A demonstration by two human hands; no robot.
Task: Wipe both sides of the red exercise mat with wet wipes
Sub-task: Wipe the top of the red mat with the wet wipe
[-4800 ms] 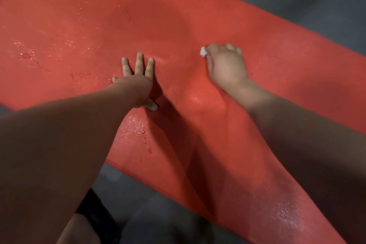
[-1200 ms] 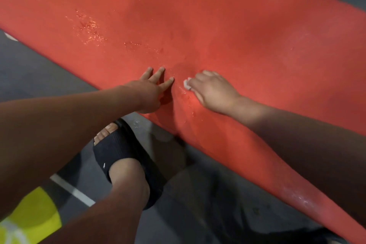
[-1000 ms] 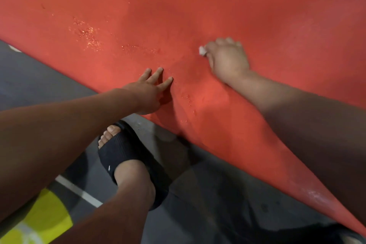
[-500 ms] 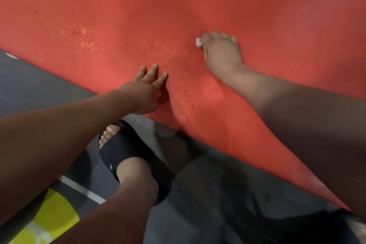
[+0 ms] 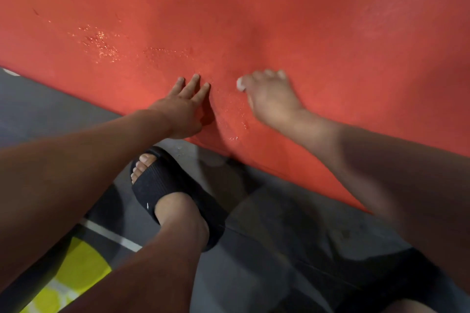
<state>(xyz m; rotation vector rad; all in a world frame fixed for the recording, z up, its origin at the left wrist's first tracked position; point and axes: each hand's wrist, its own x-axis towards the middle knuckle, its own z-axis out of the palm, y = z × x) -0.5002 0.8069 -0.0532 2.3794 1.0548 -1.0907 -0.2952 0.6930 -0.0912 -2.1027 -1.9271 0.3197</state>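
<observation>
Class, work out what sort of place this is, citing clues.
Probably a gym or sports hall: a red exercise mat lies on grey flooring marked with a white line and yellow patch.

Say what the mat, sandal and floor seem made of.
Mat: likely foam or rubber, matte with fine grain; water beads on it. Sandal: black, ribbed strap, probably moulded foam or rubber. Floor: smooth grey, maybe painted concrete; unclear.
</observation>
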